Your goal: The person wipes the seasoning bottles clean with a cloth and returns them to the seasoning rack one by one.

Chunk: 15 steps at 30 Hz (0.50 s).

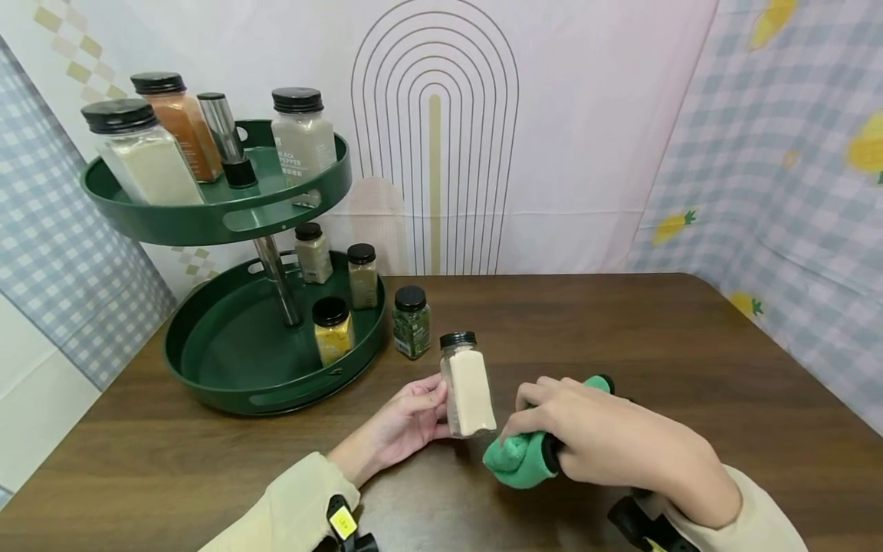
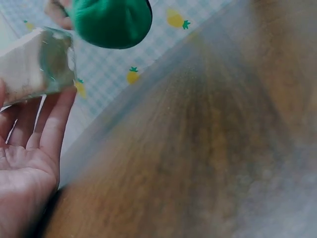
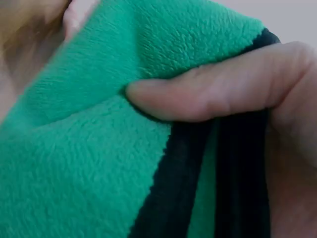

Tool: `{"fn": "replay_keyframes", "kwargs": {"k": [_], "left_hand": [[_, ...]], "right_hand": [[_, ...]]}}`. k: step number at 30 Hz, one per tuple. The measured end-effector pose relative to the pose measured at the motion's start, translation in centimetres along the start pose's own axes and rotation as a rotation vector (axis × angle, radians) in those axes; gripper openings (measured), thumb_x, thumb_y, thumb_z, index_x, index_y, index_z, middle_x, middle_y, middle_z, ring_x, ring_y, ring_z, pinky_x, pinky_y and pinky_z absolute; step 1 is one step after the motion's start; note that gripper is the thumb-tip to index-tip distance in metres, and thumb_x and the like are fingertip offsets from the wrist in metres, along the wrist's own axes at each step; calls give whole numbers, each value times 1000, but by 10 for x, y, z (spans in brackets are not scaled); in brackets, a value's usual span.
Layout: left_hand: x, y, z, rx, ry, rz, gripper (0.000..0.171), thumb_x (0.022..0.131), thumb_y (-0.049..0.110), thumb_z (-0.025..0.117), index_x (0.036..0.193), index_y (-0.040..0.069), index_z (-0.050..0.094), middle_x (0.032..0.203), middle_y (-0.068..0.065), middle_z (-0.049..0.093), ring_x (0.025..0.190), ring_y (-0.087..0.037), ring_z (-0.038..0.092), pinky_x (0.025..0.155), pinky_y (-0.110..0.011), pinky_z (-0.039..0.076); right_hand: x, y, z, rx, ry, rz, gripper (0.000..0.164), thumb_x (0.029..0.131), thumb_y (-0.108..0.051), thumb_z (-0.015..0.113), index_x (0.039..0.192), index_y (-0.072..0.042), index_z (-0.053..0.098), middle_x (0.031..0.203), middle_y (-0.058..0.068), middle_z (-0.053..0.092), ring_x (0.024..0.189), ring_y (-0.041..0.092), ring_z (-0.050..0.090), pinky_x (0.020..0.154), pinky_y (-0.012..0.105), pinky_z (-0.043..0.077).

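My left hand grips a glass spice jar of pale cream powder with a black lid, held tilted above the table. In the left wrist view the clear base of that jar faces the camera, and the fingers wrap its far side. A green cloth with black edging is bunched in my right hand, just right of the jar and apart from it. The right wrist view shows the thumb pressing into the folded cloth; the other fingers are mostly hidden.
A two-tier green tray stand stands at the left. Large jars, including an orange one, and a metal-and-black post fill its top tier. Small jars, one yellow, sit below. A jar of green herbs stands on the wooden table.
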<state>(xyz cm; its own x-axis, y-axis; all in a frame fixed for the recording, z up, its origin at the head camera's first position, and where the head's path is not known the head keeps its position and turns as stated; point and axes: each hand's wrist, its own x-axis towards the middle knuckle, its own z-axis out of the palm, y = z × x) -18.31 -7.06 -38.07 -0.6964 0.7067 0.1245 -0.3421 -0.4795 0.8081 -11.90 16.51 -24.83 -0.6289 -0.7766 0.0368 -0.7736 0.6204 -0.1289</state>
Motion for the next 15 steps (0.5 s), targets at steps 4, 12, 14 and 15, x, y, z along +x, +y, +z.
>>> {"fn": "replay_keyframes", "kwargs": {"k": [4, 12, 14, 15], "left_hand": [[0, -1, -1, 2, 0, -10, 27, 98, 22, 46, 123, 14, 52, 109, 1, 65, 104, -12, 60, 87, -35, 49], [0, -1, -2, 69, -73, -43, 22, 98, 25, 45, 115, 16, 56, 104, 4, 67, 98, -10, 61, 85, -32, 48], [0, -1, -2, 77, -92, -47, 23, 98, 26, 44, 115, 17, 57, 104, 5, 67, 98, -10, 62, 85, -31, 47], [0, 0, -1, 76, -94, -49, 23, 98, 26, 44, 115, 17, 57, 104, 5, 67, 98, -10, 61, 85, -31, 47]], "right_hand": [[1, 3, -3, 3, 138, 10, 63, 68, 14, 51, 106, -35, 63, 91, -18, 49, 81, 4, 46, 70, 23, 40], [18, 8, 10, -14, 529, 119, 68, 63, 19, 47, 118, -18, 59, 112, -4, 54, 101, 13, 52, 80, 34, 48], [24, 7, 16, -26, 557, 133, 68, 62, 20, 49, 119, -17, 58, 113, -1, 55, 102, 17, 53, 80, 36, 49], [26, 7, 19, -31, 561, 134, 68, 62, 20, 50, 119, -16, 58, 113, 0, 55, 103, 18, 54, 80, 36, 49]]}}
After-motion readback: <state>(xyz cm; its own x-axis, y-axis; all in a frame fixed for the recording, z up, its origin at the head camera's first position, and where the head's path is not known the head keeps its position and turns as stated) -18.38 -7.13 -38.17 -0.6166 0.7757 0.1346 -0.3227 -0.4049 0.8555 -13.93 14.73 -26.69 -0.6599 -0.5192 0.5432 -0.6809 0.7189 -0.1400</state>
